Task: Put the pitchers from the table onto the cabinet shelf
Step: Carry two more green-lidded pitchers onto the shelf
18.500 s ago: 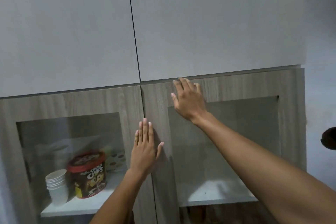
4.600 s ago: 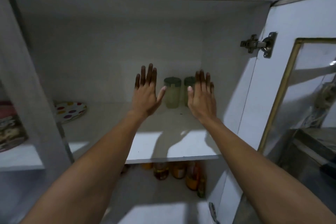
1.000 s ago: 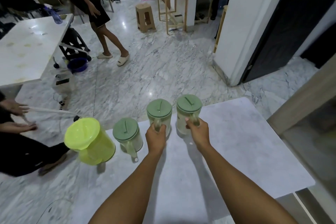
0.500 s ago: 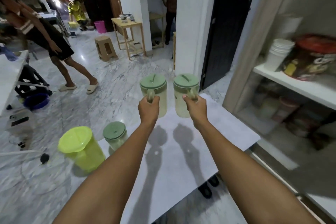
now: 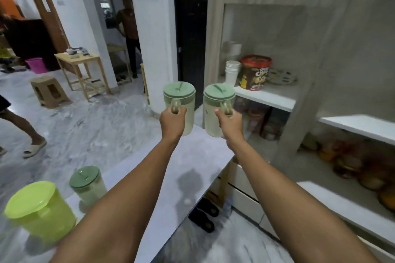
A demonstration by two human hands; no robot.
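Nearest us, at the near left corner of the surface (image 5: 171, 168), a lime-yellow pitcher (image 5: 40, 211) stands with a smaller green-lidded pitcher (image 5: 88, 186) just beside it, toward the far end; both wait untouched, so we judge that at least one more trip is left. Farther along, above the far end of the surface, our left hand (image 5: 172, 123) is clamped around the handle of a pale green pitcher (image 5: 180, 102), and our right hand (image 5: 229, 124) is wrapped the same way on the handle of its twin pitcher (image 5: 215, 111). Both are lifted clear of the surface, upright, lids on, close together but apart. Beyond the surface and to its right stands the cabinet (image 5: 299, 70), with a cabinet shelf (image 5: 267, 96) carrying a stack of white cups (image 5: 232, 71) and a cereal tub (image 5: 255, 72). Neither carried pitcher has reached a shelf yet; we judge this pair mid-carry, with the setting down not yet done.
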